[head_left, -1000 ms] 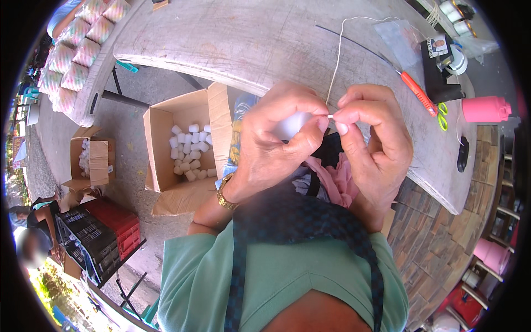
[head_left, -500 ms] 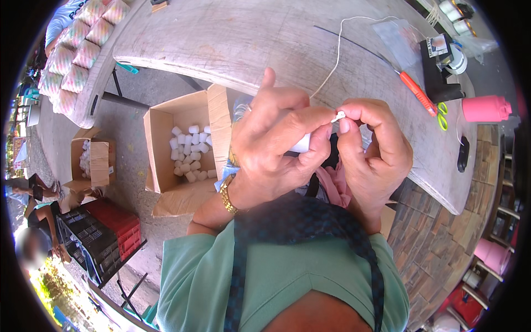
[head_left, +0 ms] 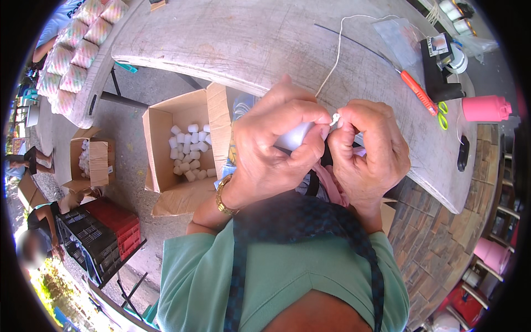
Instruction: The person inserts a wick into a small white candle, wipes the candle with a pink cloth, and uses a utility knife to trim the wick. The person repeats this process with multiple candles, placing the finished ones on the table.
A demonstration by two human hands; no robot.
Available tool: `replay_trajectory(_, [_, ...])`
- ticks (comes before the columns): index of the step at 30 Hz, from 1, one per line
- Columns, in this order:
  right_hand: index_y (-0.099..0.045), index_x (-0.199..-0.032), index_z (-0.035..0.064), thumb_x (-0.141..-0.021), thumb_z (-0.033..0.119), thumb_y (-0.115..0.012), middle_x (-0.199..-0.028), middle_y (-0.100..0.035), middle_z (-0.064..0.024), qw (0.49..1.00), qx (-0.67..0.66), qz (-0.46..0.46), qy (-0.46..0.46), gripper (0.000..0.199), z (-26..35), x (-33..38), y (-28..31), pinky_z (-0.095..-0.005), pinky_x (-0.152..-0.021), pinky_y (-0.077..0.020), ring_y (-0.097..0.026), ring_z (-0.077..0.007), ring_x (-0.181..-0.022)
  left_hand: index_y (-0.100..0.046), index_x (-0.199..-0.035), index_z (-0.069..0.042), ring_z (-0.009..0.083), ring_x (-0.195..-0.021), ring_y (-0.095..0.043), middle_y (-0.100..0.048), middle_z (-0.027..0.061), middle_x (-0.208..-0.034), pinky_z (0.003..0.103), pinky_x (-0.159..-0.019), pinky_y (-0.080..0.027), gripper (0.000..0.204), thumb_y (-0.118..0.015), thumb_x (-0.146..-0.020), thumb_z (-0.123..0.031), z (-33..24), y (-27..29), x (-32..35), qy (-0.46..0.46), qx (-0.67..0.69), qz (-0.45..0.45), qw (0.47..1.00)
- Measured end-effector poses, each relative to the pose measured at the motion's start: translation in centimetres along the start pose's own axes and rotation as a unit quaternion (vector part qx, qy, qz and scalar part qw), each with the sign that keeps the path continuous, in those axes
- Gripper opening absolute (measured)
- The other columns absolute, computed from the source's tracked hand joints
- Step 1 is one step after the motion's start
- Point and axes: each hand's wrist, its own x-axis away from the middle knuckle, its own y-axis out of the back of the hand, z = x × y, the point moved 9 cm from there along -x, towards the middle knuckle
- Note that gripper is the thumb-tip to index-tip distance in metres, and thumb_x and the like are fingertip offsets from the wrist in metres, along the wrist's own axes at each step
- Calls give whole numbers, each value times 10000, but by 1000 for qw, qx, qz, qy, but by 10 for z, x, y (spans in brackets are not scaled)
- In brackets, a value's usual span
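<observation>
The left hand (head_left: 276, 149) wraps a small white piece (head_left: 295, 135); the right hand (head_left: 368, 152) pinches the white string (head_left: 332, 66). A loose pinch could let the string slip free.

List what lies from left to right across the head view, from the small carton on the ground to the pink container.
Small carton → open cardboard box of white pieces → left hand → right hand → orange-handled tool → pink container.
</observation>
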Motion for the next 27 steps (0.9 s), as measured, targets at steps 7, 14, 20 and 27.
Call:
replay_trajectory(7, [-625, -805, 21, -542, -152, -597, -726, -604, -49, 1000, -18, -14, 6, 316, -2, 2, 3, -282, -505, -417, -524, -209, -613, -653, -836, -20, 200, -745, -587, -622, 73, -821, 326, -757, -453, 166, -641, -712, 91, -3, 2, -3, -34, 42, 4, 999])
replay_trajectory(14, [-613, -808, 13, -633, -126, -591, -745, -602, -70, 966, -212, 101, -110, 225, -14, 6, -2, -252, -530, -427, -533, -155, -625, -660, -844, -20, 208, -783, -592, -629, 65, -838, 367, -898, -433, 158, -638, -733, 90, 18, 17, -2, -21, 34, -29, 999])
replay_trajectory(20, [-626, -896, -9, -789, -53, -610, -832, -640, -90, 939, -274, 67, -198, 117, -35, 11, -1, -231, -597, -446, -561, -112, -677, -663, -864, -5, 192, -766, -575, -615, 76, -847, 326, -771, -446, 164, -623, -753, 108, 13, 14, -2, -39, 86, -11, 996])
replay_trajectory(27, [-638, -972, -68, -782, -71, -679, -882, -655, -162, 957, -236, 95, -140, 194, -25, 9, 1, -267, -655, -480, -600, -169, -736, -656, -872, 11, 179, -766, -571, -604, 87, -876, 285, -686, -445, 142, -631, -768, 105, 18, 8, -1, 8, 99, -9, 995])
